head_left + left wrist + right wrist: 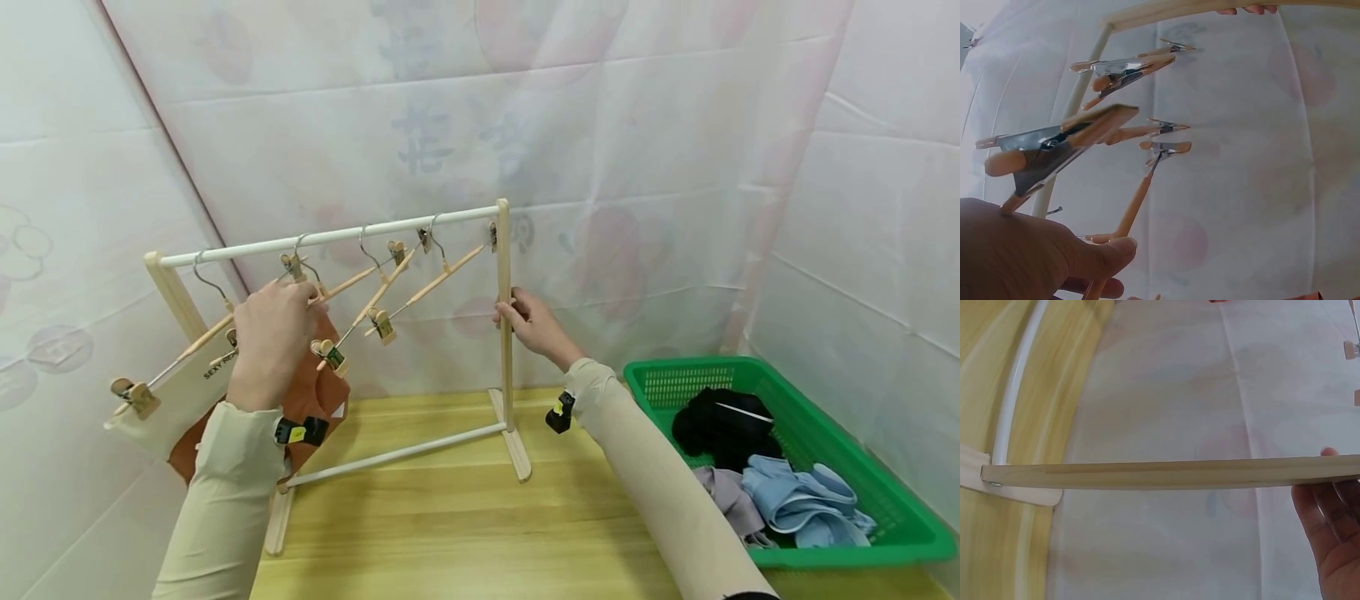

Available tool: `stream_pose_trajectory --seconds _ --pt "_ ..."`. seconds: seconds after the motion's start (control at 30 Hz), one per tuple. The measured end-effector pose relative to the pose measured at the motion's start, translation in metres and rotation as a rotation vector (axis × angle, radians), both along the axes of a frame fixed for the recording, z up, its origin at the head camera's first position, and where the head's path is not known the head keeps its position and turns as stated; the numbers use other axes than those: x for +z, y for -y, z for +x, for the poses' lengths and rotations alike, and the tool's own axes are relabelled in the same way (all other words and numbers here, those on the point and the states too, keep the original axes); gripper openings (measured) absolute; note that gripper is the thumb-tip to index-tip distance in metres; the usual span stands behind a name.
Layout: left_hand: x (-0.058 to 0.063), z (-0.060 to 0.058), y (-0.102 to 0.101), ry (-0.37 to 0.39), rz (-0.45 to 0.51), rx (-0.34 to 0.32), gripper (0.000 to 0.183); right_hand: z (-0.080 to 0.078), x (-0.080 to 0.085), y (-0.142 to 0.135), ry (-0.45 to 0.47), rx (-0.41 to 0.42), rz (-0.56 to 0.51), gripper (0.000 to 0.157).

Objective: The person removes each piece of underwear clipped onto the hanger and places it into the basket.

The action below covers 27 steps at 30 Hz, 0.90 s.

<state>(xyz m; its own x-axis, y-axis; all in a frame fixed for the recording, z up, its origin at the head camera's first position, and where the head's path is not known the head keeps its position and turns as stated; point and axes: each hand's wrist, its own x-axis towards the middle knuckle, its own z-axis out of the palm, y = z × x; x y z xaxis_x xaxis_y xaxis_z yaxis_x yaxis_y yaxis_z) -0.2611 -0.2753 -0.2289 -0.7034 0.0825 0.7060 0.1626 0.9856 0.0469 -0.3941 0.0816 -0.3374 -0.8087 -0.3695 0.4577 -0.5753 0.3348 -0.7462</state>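
A small clothes rack [397, 227] with a white rail and wooden posts stands on the table. My left hand [273, 337] is at its left part, pinching the wooden bar of a clip hanger [1135, 203] between thumb and fingers. Behind that hand hangs a cream and rust-brown garment [322, 392] with printed lettering, partly hidden by the hand and sleeve. A clip of the leftmost hanger [202, 337] is at its cream edge. My right hand [542, 327] grips the rack's right post [1166, 475], thumb on one side and fingers on the other.
Other clip hangers [438, 279] hang toward the rail's right end, their clips jutting forward. On the right is a green plastic basket [892, 517] with black cloth [723, 429], light blue cloth [806, 500] and greyish-purple cloth [727, 496]. Pale printed sheets [637, 125] enclose the wooden table [465, 533].
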Motion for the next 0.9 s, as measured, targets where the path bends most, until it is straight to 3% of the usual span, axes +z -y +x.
stream_pose_trajectory --seconds 0.1,0.3,0.6,0.73,0.9 --pt "0.0 0.004 0.001 -0.01 0.02 -0.026 0.014 0.005 0.004 0.001 0.009 0.01 -0.005 0.035" --pt "0.0 0.013 0.003 -0.068 0.085 -0.108 0.012 -0.001 0.005 0.0 0.029 0.01 -0.007 0.036" --pt "0.005 0.02 0.015 -0.308 0.239 -0.249 0.012 -0.003 0.0 -0.002 0.016 -0.001 -0.022 0.037" --pt "0.011 0.024 0.024 -0.337 0.321 -0.196 0.019 -0.004 0.0 -0.001 0.0 0.001 -0.011 0.039" --pt "0.013 0.029 0.037 -0.165 0.398 -0.084 0.03 -0.004 0.0 -0.002 0.007 0.002 -0.021 0.043"
